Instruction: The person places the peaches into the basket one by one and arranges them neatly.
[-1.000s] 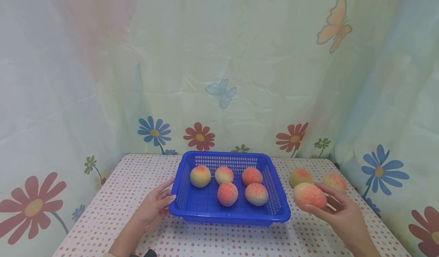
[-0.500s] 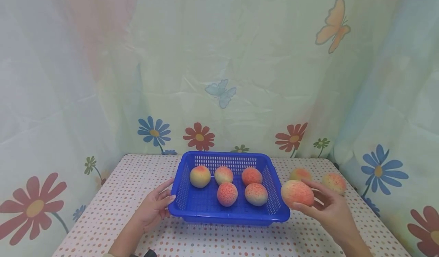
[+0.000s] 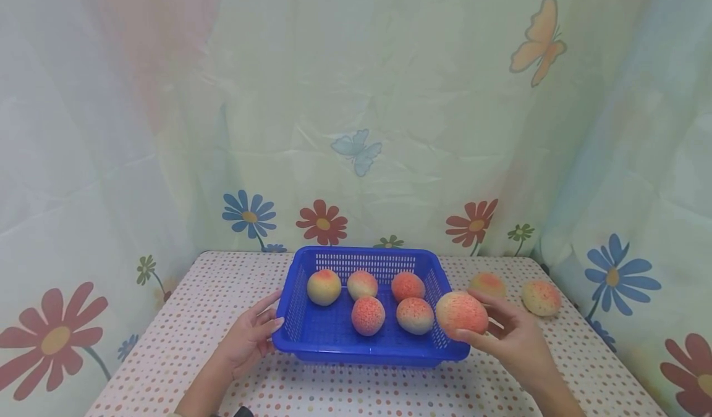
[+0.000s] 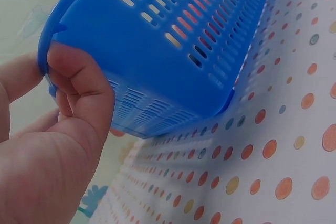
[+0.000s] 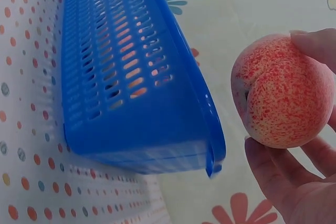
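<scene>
A blue plastic basket (image 3: 372, 349) with slotted walls stands mid-table, several red-and-yellow peaches (image 3: 368, 315) lying apart on its floor. At the basket's left end, my left hand (image 3: 247, 338) grips the rim; the left wrist view shows the thumb and fingers (image 4: 79, 72) bent over that edge. My right hand (image 3: 517, 346) holds another peach (image 3: 460, 315) between thumb and fingers. In the head view this peach overlaps the basket's right rim. The right wrist view has it above the rim's level, with a dark stem hollow on one side.
Two more peaches rest on the dotted tablecloth (image 3: 334, 392) to the right: a yellowish one (image 3: 489, 284), partly hidden behind my right hand, and a paler one (image 3: 542, 298) near the table's right edge. A flower-printed curtain (image 3: 267, 126) closes off the back and sides.
My right hand has carried its peach leftward, from over the tablecloth on the right to the basket's right rim. My left hand and the basket have stayed in place.
</scene>
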Demonstrator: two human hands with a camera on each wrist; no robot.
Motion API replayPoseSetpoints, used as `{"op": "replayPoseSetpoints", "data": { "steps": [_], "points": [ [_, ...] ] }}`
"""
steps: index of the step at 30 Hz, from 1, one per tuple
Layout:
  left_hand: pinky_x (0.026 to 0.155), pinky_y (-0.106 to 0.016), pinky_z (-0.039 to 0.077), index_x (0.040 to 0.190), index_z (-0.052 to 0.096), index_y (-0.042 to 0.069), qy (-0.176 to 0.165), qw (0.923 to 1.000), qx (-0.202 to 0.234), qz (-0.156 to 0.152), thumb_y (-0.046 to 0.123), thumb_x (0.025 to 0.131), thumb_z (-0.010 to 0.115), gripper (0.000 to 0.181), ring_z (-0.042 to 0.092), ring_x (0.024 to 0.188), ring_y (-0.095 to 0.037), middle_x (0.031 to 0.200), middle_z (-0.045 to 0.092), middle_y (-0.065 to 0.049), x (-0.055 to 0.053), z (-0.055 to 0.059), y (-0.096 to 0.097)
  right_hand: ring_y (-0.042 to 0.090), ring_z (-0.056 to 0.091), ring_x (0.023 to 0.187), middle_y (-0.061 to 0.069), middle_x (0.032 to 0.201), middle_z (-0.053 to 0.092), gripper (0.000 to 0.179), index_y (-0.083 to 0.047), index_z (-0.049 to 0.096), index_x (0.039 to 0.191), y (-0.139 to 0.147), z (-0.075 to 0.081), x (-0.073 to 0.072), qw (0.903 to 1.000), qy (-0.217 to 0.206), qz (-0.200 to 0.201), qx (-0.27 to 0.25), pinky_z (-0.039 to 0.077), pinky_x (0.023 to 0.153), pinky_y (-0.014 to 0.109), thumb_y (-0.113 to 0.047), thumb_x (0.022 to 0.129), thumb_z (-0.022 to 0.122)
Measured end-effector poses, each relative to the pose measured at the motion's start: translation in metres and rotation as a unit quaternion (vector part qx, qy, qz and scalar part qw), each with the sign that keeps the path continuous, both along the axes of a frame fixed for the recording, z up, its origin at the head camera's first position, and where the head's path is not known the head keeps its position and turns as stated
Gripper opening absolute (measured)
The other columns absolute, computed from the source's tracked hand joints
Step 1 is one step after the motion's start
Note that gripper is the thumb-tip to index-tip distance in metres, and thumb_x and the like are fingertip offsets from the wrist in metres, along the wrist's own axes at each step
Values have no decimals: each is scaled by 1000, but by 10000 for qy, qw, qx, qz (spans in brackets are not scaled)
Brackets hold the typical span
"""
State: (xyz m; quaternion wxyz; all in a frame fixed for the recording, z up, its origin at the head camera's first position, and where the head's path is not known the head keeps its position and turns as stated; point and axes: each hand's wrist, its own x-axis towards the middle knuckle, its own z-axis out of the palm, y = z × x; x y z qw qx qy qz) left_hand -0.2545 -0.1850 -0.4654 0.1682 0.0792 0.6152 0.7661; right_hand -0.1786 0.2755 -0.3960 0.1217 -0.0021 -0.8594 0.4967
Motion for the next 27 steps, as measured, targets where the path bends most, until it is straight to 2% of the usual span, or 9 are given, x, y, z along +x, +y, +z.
{"op": "replayPoseSetpoints", "data": {
  "steps": [10, 16, 27],
  "points": [
    [83, -31, 60, 165, 17, 17, -19, 10000, -23, 3, 13, 103, 61, 76, 68, 98, -15, 115, 62, -1, 1, 0, 0, -4, 63, 113, 7, 141, 64, 68, -19, 59, 143, -16, 1, -6, 9985, 122, 434, -305, 54, 92, 16, -29, 82, 88],
    [85, -33, 61, 165, 18, 17, -27, 10000, 4, -11, 13, 102, 62, 76, 68, 100, -16, 116, 62, -1, 0, -1, -1, 0, 65, 111, 7, 137, 66, 62, -18, 63, 139, -26, 0, -9, 9968, 329, 636, -357, 56, 91, 19, -24, 82, 88],
    [86, -34, 60, 165, 18, 17, -13, 10000, 8, -33, 14, 103, 61, 76, 68, 103, -17, 117, 62, -2, -1, -1, -1, 2, 66, 112, 7, 135, 66, 60, -17, 65, 136, -37, -5, -17, 9934, 375, 974, -477, 57, 91, 19, -20, 81, 88]
  ]
}}
